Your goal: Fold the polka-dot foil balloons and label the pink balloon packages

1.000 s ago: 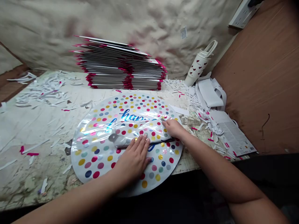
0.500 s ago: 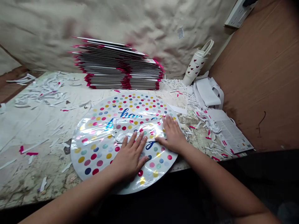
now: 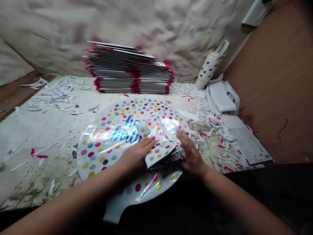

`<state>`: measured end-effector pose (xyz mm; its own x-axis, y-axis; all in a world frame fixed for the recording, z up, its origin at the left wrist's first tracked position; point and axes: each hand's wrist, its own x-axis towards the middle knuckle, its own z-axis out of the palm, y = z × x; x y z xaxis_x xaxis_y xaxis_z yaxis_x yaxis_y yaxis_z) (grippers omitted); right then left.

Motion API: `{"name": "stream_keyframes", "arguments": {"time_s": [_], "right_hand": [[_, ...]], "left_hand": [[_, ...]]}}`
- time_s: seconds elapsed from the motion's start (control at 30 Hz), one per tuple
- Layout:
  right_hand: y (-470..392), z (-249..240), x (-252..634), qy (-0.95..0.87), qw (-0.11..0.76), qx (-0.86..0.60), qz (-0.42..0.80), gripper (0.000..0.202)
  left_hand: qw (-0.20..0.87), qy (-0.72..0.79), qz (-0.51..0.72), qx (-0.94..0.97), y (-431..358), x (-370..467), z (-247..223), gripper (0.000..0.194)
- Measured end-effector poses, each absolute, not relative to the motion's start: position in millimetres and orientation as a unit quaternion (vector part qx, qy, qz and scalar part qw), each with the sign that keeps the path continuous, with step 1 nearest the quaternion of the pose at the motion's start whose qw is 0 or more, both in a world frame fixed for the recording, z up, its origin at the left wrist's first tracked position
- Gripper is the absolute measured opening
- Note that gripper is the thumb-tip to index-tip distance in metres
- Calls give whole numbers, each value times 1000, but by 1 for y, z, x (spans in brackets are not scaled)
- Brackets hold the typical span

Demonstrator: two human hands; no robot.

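A flat, round foil balloon (image 3: 97,160) with coloured dots and blue lettering lies at the table's front edge, its neck hanging over. On top of it is a second dotted foil balloon (image 3: 160,150), folded small and partly lifted, with a dark opening along its lower right side. My left hand (image 3: 138,151) grips its left end, fingers together on top and the thumb hidden. At the right side my right hand (image 3: 193,155) has its fingers apart, slightly curled and blurred, close to the folded foil.
A stack of pink-edged card packs (image 3: 133,71) stands against the wall. To its right are a white tumbler with hearts (image 3: 207,70), rolled white strips (image 3: 221,98) and a printed sheet (image 3: 249,143). Paper scraps (image 3: 56,94) litter the table (image 3: 26,130).
The folded balloon, flat under both palms before, is now bent and raised off the round one. My right hand has moved down and off its top. The view has shifted slightly left.
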<state>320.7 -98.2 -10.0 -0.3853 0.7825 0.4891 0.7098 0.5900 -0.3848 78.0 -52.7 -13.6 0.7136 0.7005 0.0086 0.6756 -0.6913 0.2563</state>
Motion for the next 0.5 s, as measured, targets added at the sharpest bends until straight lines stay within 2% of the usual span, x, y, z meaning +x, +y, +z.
{"name": "stream_keyframes", "arguments": {"time_s": [0.07,0.1,0.23,0.3,0.4,0.5], "right_hand": [[-98,-17,331,-798,309,-509,86,81],[-97,-20,335,-811,290,-501,84,80],[-93,-18,336,-934,199,-293,38,51],[-92,-14,334,-950,175,-250,67,36],[-88,-9,332,-897,193,-341,207,26],[-76,-7,329,-735,203,-515,391,15]], "left_hand": [[155,316,59,934,-56,72,-18,56],[164,295,48,940,-57,70,-20,56],[154,255,15,955,-63,70,-21,55],[143,240,36,959,-64,69,-21,51],[177,247,101,947,-63,66,-16,40],[313,375,122,864,-51,72,-1,31]]}}
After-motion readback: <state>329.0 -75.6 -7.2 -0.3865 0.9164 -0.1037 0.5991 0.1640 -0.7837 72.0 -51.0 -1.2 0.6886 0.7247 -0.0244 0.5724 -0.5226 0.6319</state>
